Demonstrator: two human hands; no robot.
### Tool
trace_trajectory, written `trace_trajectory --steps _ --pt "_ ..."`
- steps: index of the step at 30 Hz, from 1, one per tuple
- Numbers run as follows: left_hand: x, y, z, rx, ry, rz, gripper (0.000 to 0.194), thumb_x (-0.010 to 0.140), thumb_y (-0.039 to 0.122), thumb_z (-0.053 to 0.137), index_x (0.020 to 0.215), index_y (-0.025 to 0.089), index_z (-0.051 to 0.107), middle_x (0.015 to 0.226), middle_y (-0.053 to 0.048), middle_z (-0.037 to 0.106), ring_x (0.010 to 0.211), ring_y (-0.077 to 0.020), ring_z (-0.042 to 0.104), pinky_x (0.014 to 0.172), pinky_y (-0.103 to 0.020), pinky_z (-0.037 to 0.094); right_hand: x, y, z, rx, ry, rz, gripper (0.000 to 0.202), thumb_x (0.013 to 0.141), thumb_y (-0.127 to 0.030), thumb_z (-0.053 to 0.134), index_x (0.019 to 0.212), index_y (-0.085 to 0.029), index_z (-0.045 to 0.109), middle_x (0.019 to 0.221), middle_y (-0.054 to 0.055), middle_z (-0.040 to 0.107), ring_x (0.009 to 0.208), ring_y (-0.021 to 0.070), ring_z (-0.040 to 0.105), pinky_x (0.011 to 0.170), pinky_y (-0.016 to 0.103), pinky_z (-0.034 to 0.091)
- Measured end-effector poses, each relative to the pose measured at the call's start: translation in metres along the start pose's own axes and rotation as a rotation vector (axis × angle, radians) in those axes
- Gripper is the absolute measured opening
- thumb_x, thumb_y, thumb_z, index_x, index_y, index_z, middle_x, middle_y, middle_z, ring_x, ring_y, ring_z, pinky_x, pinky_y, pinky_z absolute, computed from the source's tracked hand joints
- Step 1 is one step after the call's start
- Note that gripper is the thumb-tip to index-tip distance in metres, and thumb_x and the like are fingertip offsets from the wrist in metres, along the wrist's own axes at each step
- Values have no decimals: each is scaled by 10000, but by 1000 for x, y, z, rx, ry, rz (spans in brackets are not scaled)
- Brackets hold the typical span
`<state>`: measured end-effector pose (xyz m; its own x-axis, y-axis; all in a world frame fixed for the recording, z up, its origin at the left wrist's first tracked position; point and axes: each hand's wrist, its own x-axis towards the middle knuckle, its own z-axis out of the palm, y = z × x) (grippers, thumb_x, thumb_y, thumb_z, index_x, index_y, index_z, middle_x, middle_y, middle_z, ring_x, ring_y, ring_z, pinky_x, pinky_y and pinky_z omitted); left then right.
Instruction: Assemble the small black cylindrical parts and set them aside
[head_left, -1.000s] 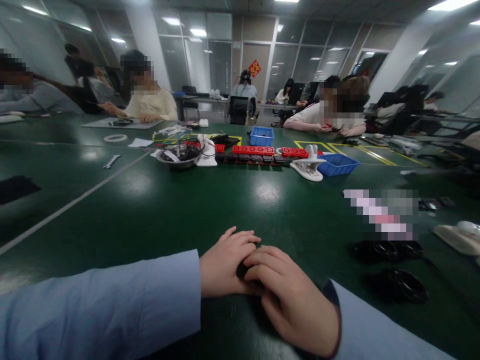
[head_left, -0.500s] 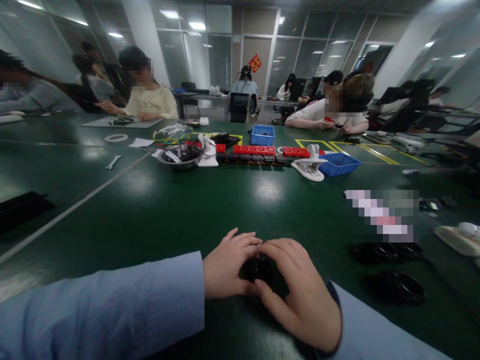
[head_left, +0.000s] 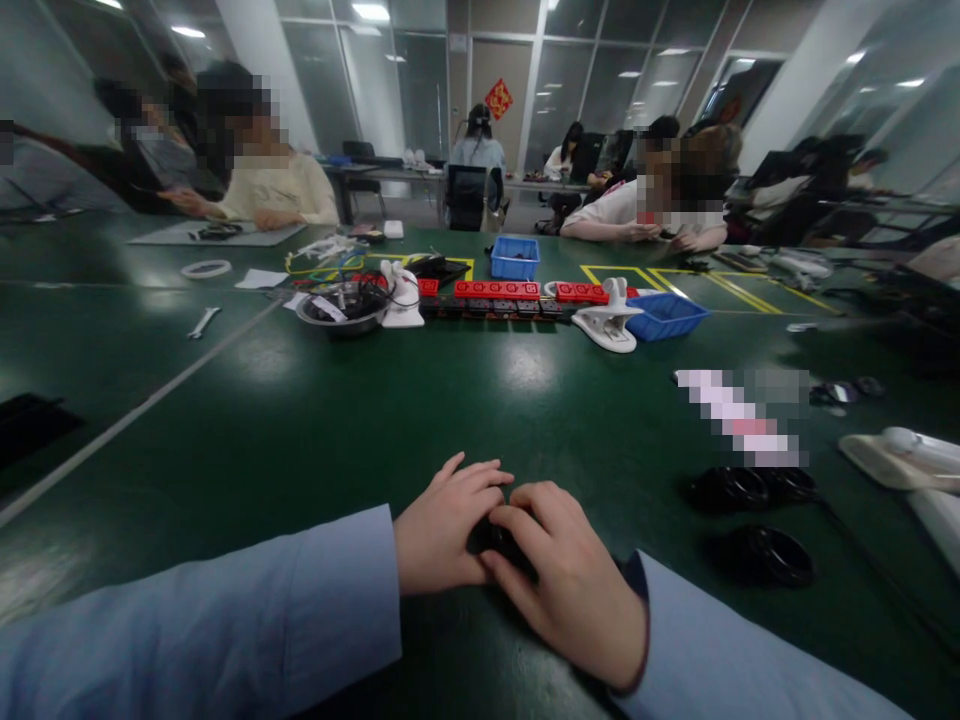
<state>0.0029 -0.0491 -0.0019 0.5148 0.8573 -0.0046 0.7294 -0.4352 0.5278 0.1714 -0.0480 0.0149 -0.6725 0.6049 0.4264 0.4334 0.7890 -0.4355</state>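
Leftmost, a black object [head_left: 34, 425] lies at the edge of view on the green table [head_left: 315, 420], with a wrench [head_left: 204, 322] and a white ring [head_left: 186, 270] farther back. Next comes a metal bowl [head_left: 330, 326] heaped with dark cables, just beside a white clip [head_left: 402, 305]. Nearer, the left hand [head_left: 444, 528] reaches in, its fingers stretched and slightly parted, thumb low; how firmly it grips cannot be told. Beyond it runs a row of red blocks [head_left: 497, 290], a blue bin [head_left: 514, 262] behind. Between the two hands, low over the table, sits a small black part [head_left: 513, 548], mostly hidden. The right hand [head_left: 574, 580] pinches that part between curled fingers and thumb. Farther right are a white clamp [head_left: 609, 325], touching or overlapping a blue tray [head_left: 667, 322], and, nearer, a black ring-shaped piece [head_left: 750, 556].
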Motion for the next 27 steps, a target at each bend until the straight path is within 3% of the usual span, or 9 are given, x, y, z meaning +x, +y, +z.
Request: trace_trajectory --steps 10,16,22,27 --pt "2 0 -2 5 -28 -6 469 663 294 657 1107 185 550 1302 -96 475 1260 -284 331 1061 -521 120 3 2 -3 127 -71 -50 194 780 -69 445 920 -120 569 925 105 534 870 219 476 784 397 448" --pt "1 -1 -2 0 -25 3 432 687 369 657 1066 187 559 1299 -91 481 1264 -279 326 1060 -519 112 4 6 -9 253 -123 -155 318 730 -20 423 994 -116 574 994 105 525 948 210 461 855 388 425" --pt "0 -2 -2 -4 -15 28 212 730 297 619 912 198 579 1315 -76 467 1272 -267 319 1047 -533 127 5 10 -5 348 -169 -212 272 721 -25 384 852 -119 603 790 74 524 817 192 461 764 369 438" --pt "-1 -4 0 -26 24 32 393 730 371 622 1069 190 538 1293 -103 485 1254 -274 346 1042 -542 139 7 12 0 460 -94 -216 273 692 -17 364 824 -149 564 743 54 524 776 183 473 736 363 445"
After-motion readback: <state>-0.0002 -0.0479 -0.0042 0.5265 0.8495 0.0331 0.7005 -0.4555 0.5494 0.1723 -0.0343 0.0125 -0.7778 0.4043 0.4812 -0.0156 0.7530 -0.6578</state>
